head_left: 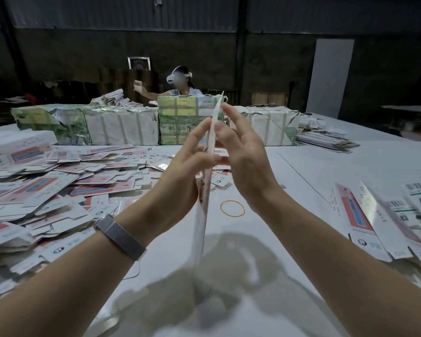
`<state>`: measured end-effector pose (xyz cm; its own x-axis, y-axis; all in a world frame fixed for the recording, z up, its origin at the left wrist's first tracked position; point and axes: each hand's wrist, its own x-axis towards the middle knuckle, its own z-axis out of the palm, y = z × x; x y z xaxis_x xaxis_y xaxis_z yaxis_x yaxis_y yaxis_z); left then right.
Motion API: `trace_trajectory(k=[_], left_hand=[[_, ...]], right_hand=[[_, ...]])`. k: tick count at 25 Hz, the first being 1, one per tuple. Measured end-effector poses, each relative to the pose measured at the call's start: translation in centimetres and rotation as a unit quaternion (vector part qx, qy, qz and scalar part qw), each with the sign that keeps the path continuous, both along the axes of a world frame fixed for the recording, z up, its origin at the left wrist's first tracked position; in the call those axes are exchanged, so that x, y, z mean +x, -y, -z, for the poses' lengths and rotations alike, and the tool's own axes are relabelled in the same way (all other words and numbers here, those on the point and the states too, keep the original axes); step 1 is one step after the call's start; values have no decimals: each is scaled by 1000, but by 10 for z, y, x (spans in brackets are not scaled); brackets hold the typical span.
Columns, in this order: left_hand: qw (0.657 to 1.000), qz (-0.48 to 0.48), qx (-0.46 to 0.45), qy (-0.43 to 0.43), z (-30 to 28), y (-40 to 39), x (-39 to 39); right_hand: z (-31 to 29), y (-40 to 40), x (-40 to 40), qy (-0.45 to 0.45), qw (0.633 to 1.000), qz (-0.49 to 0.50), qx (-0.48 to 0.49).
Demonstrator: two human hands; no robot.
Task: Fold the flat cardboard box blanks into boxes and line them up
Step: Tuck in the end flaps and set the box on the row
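- The flat box blank (pixel 210 142) stands on edge above the white table (pixel 326 166), between both hands.
- Left hand (pixel 187 166) grips it, fingers curled round.
- Right hand (pixel 241 156) presses it with nearly straight fingers.
- A heap of blanks (pixel 58 186) lies left; a rubber band (pixel 232 208) sits near the middle.

1. The box blank (pixel 206 181) you hold edge-on is thin printed card, smooth, with a slight sheen.
2. Your watch strap (pixel 122 237) is woven metal mesh, grey and softly shiny.
3. The table (pixel 326 161) you work at has a smooth, matt white top.
4. The heap of blanks (pixel 46 190) on your left is the same printed card, pink and white.
5. The bundles (pixel 122 127) across from you are wrapped in torn, crinkled paper.
6. The rubber band (pixel 232 208) by your wrist looks thin, yellow and smooth.
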<state>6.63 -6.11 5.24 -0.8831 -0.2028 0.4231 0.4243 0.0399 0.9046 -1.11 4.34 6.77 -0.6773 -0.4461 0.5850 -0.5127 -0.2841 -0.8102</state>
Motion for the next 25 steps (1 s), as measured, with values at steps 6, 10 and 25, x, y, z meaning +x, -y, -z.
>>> trace_trajectory(k=[6,10,25], left_hand=[[987,-135,-63,-66,4,4,-1],[998,-51,13,-22,2,1,1],[998,21,-49,28,-7,4,11]], right_hand=[[0,-6,0,-116,990,78,-27],[-1,-7,-3,-158,979,130,17],[-15,-15,0,-296,931,146,156]])
